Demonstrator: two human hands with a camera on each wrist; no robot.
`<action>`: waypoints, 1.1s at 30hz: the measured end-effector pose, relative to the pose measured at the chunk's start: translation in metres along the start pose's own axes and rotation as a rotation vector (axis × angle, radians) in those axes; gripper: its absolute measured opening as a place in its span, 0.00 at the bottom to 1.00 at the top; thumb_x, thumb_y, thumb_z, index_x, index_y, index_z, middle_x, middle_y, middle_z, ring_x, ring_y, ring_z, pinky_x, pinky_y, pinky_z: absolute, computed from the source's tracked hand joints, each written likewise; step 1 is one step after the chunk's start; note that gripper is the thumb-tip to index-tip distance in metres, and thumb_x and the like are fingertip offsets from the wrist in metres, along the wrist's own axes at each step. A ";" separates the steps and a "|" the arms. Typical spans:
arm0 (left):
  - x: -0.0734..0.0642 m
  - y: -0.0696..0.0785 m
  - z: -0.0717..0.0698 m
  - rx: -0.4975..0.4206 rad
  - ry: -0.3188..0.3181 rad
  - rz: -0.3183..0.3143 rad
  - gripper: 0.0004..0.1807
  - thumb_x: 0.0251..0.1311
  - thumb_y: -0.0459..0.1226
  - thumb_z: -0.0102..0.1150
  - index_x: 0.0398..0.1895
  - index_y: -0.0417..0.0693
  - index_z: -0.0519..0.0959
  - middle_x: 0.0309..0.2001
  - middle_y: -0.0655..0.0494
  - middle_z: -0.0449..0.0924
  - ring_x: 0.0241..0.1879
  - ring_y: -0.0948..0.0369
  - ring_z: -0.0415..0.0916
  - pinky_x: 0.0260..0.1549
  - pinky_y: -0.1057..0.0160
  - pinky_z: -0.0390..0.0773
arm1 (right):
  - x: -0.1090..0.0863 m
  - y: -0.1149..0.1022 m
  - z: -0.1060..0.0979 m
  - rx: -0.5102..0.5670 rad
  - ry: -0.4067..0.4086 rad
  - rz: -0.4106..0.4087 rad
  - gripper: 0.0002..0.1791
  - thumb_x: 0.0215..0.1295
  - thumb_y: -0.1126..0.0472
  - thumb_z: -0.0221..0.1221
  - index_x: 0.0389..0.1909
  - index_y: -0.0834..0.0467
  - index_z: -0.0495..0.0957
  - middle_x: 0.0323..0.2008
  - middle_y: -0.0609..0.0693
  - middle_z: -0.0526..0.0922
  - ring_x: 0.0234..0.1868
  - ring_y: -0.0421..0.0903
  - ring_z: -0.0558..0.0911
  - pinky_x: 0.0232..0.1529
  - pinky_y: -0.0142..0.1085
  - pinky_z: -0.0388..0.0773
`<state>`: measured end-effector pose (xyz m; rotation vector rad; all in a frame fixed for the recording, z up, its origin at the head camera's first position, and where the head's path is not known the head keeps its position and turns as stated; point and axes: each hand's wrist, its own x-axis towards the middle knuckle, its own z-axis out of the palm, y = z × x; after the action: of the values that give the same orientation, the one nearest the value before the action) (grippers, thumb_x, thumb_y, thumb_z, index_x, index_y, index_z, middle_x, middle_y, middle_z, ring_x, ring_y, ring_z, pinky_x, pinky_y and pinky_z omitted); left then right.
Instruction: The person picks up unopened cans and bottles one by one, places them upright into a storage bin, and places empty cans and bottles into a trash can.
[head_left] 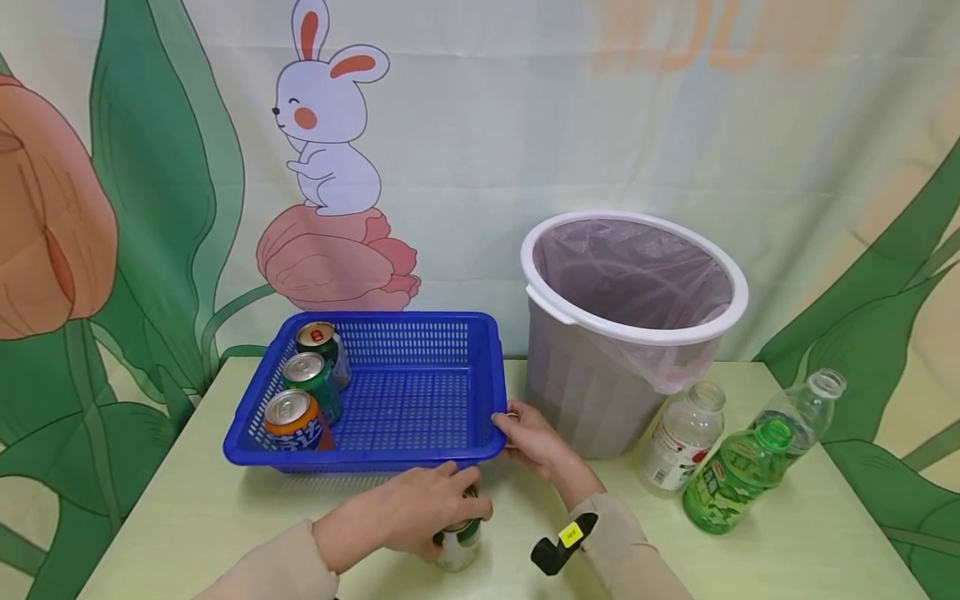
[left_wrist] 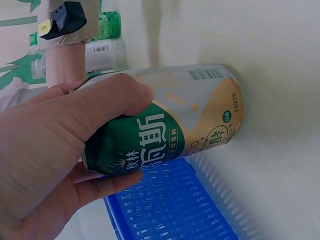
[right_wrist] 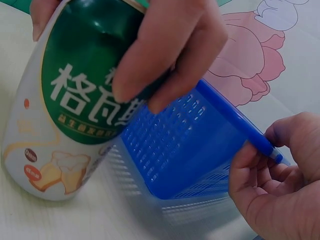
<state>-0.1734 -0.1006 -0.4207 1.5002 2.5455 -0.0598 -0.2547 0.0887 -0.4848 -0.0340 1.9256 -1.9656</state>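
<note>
My left hand [head_left: 423, 508] grips a green, white and gold drink can [left_wrist: 175, 115] from above, fingers and thumb around its upper part. In the head view the can is in front of the blue plastic basket [head_left: 427, 456], much of it hidden under the hand. My right hand [right_wrist: 280, 175] pinches the basket's rim at its near right corner, thumb on top and fingers curled below. Inside the basket, along its left side, stand an orange can [head_left: 292, 421], a green can [head_left: 311, 383] and a dark can [head_left: 318, 337] with another can's side showing behind it.
A grey bin [head_left: 577, 400] with a white rim and clear liner stands right of the basket. To its right are a clear bottle with a white label [head_left: 678, 442], a green bottle [head_left: 735, 479] and another clear bottle [head_left: 802, 408]. A printed curtain [head_left: 465, 167] hangs behind the table.
</note>
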 end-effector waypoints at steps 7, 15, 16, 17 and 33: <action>-0.007 -0.002 -0.004 0.032 0.017 0.008 0.32 0.39 0.46 0.74 0.51 0.65 0.70 0.48 0.59 0.68 0.38 0.61 0.68 0.30 0.68 0.75 | 0.001 0.000 0.000 0.002 -0.003 -0.001 0.16 0.67 0.64 0.46 0.50 0.71 0.63 0.32 0.54 0.79 0.25 0.39 0.77 0.28 0.32 0.74; -0.018 -0.001 -0.015 0.047 -0.011 0.003 0.32 0.39 0.45 0.74 0.50 0.66 0.70 0.45 0.61 0.67 0.35 0.63 0.66 0.28 0.70 0.72 | 0.000 -0.001 0.001 -0.008 0.001 0.003 0.16 0.67 0.64 0.46 0.50 0.71 0.63 0.29 0.49 0.77 0.24 0.39 0.77 0.27 0.31 0.73; -0.019 -0.001 -0.016 0.047 -0.017 0.002 0.32 0.39 0.45 0.74 0.50 0.66 0.70 0.46 0.61 0.67 0.35 0.63 0.66 0.29 0.70 0.73 | 0.000 -0.001 0.001 -0.010 0.001 0.005 0.16 0.67 0.64 0.46 0.50 0.71 0.63 0.29 0.49 0.77 0.24 0.39 0.77 0.27 0.32 0.74; -0.020 -0.001 -0.017 0.045 -0.020 0.001 0.32 0.39 0.45 0.74 0.50 0.65 0.70 0.46 0.60 0.67 0.35 0.63 0.66 0.29 0.70 0.73 | 0.000 -0.001 0.001 -0.010 0.000 0.005 0.16 0.67 0.64 0.46 0.50 0.72 0.63 0.29 0.49 0.77 0.24 0.40 0.77 0.28 0.32 0.74; -0.045 -0.006 -0.039 0.031 -0.043 -0.055 0.32 0.39 0.45 0.74 0.50 0.64 0.69 0.48 0.59 0.65 0.37 0.62 0.65 0.30 0.69 0.74 | 0.000 -0.002 0.003 -0.004 0.016 -0.010 0.13 0.66 0.66 0.47 0.47 0.71 0.64 0.30 0.52 0.78 0.25 0.40 0.77 0.27 0.31 0.76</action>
<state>-0.1627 -0.1376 -0.3744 1.4232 2.5632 -0.1387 -0.2543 0.0857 -0.4827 -0.0288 1.9430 -1.9748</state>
